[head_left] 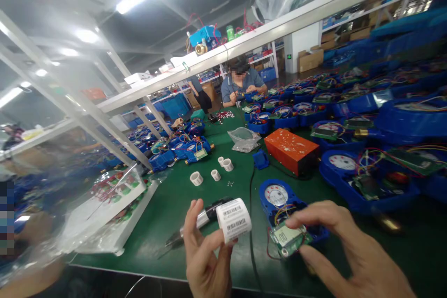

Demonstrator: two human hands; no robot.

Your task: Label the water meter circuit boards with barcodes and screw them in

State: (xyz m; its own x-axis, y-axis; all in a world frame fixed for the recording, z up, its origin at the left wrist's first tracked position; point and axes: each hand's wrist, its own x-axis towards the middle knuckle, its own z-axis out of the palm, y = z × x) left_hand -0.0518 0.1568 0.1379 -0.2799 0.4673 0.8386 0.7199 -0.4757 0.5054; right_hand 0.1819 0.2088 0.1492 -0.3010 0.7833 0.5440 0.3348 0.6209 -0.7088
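My left hand (pixel 209 247) pinches a roll of white barcode labels (pixel 234 220) at its lower edge. In my right hand (pixel 344 242) is a green circuit board (pixel 287 238) with a small LCD screen, caught at its right side between thumb and forefinger. Thin wires run from the board to an opened blue meter (pixel 276 194) with a round dial, lying just behind it. A black and silver electric screwdriver (pixel 206 214) lies on the green table behind my left hand, partly hidden by the fingers and the roll.
Several small label rolls (pixel 196 178) stand mid-table near a plastic bag (pixel 243 139). An orange-red box (pixel 291 150) sits behind the meter. Many blue meters (pixel 366 172) crowd the right. A white tray (pixel 134 214) is at left. Across the table sits a co-worker (pixel 244 81).
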